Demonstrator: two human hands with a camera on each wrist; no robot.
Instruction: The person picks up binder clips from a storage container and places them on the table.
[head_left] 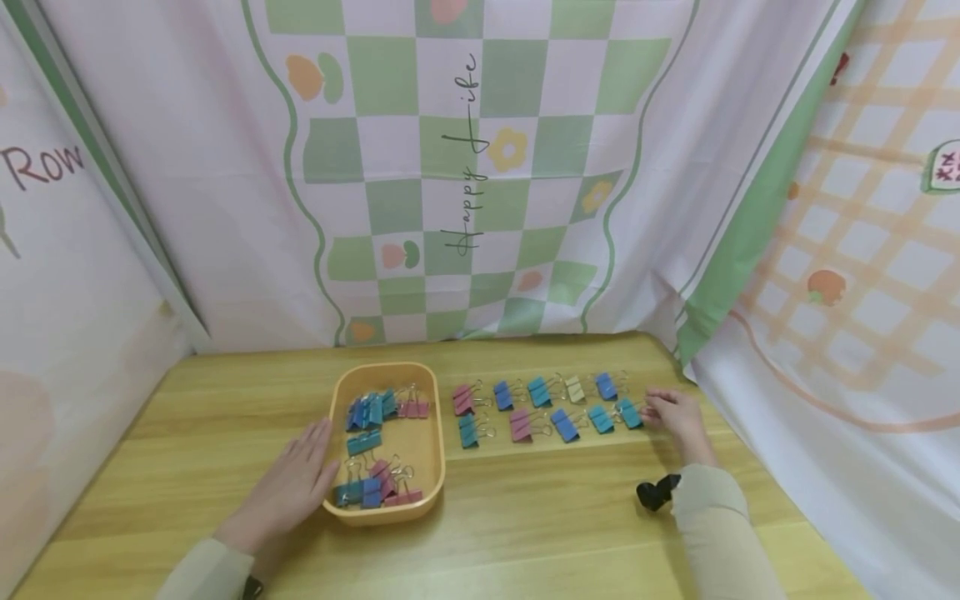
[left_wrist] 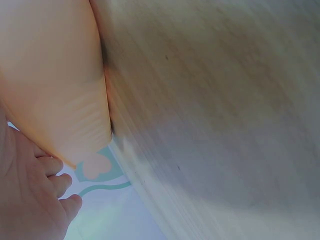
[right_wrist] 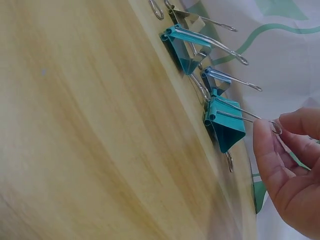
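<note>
My right hand (head_left: pixel 675 415) is at the right end of two rows of binder clips. Thumb and fingertips pinch the wire handle of a teal binder clip (right_wrist: pixel 226 120), which stands at the end of the front row. Beside it sits another teal clip (head_left: pixel 601 419), with a blue clip (head_left: pixel 607 386) behind. My left hand (head_left: pixel 296 471), fingers extended, rests against the left side of a yellow-orange plastic tray (head_left: pixel 439 467). Inside the tray lie several blue, teal and pink clips, grouped at its far and near ends.
Pink, blue, teal and cream clips, such as a pink clip (head_left: pixel 521 426), fill the rows right of the tray. All stand on a wood-grain table (head_left: pixel 540 533). A printed curtain (head_left: pixel 495 292) hangs along the back edge, with more cloth at both sides.
</note>
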